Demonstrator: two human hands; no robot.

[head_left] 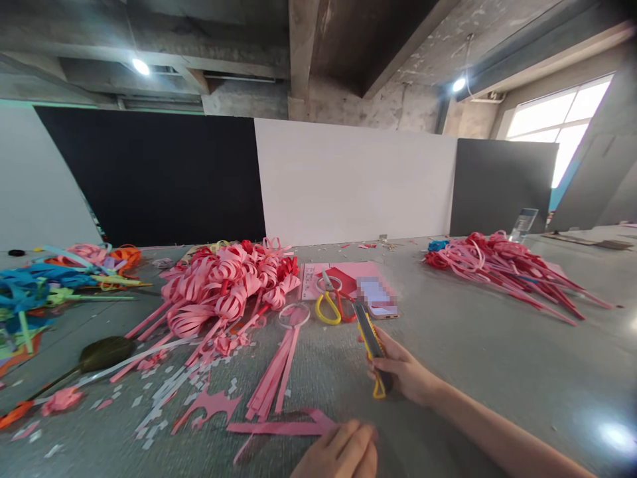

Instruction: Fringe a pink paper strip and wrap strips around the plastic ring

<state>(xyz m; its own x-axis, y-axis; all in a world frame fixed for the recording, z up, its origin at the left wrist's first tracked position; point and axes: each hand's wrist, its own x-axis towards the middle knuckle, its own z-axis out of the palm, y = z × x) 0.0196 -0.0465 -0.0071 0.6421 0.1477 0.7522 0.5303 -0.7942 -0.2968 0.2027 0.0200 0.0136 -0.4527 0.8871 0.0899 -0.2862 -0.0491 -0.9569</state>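
My right hand is wrapped round a black and yellow utility knife, held tilted above the grey table. At the bottom edge, my left hand has its fingers together beside a folded pink paper strip; whether it grips the strip is hidden. Several pink strips lie fanned out below a roll of tape. Yellow-handled scissors and red-handled scissors rest near a pink sheet. A phone lies on that sheet.
Pink paper flowers are heaped left of centre, with blue strips farther left. More red and pink strips lie at the right. White scraps and a dark leaf shape are at the left front. A white panel stands behind.
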